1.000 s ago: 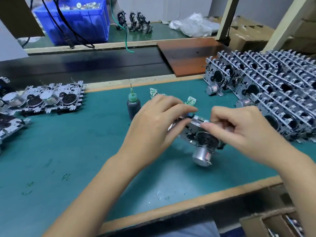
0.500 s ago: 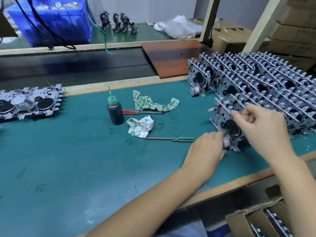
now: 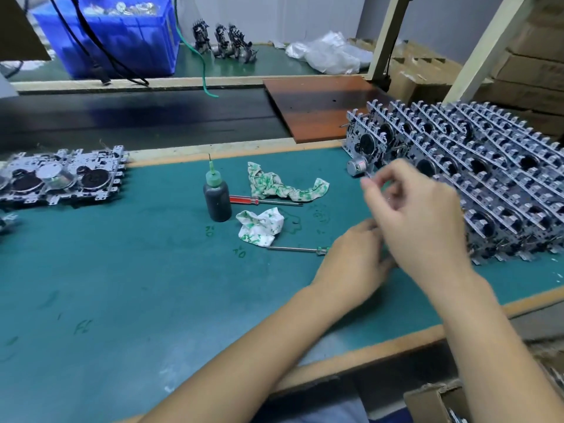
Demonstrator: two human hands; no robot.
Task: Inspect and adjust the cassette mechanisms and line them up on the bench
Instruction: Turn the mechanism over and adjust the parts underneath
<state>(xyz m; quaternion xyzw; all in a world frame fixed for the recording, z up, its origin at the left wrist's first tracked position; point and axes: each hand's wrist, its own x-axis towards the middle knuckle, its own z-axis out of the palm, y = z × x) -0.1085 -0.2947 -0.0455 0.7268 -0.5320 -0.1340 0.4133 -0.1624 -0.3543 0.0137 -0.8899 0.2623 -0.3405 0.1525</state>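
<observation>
R hand [image 3: 418, 215] was seen raised above the bench [image 3: 122, 300], blurred, fingers curled inward w/ thumb and index fingertips [image 3: 367, 183] close together near the front of the stacked mechanisms [image 3: 488, 178]; whether anything was pinched could not be told due to motion blur. L hand [image 3: 354, 261] was seen lower, resting on/near the green mat just below the R hand, fingers bent toward the R hand; grip state could not be told either, fingertips partly hidden behind the R hand.

Cassette mechanisms were stacked in leaning rows at the right side of the bench, standing on edge, packed touching each other. A small silver motor [image 3: 357, 166] was seen at the front-left corner of that stack. A 2nd group of flat-lying mechanisms [image 3: 61, 178] was seen at the far left, well apart from the hands.

Mid-bench: dark oil bottle [image 3: 217, 199] w/ green needle cap, upright. Red-handled screwdriver [image 3: 262, 201] was laid just right of the bottle, partly under a green-patterned rag [image 3: 287, 186]. A 2nd crumpled rag [image 3: 259, 227] was seen nearer, w/ a green-handled screwdriver [image 3: 299, 249] beside it, handle end next to the L hand.

Background: blue bin [image 3: 122, 35], black cables [image 3: 91, 41], brown board [image 3: 314, 108], plastic bag [image 3: 329, 53], cardboard boxes [image 3: 427, 77].
</observation>
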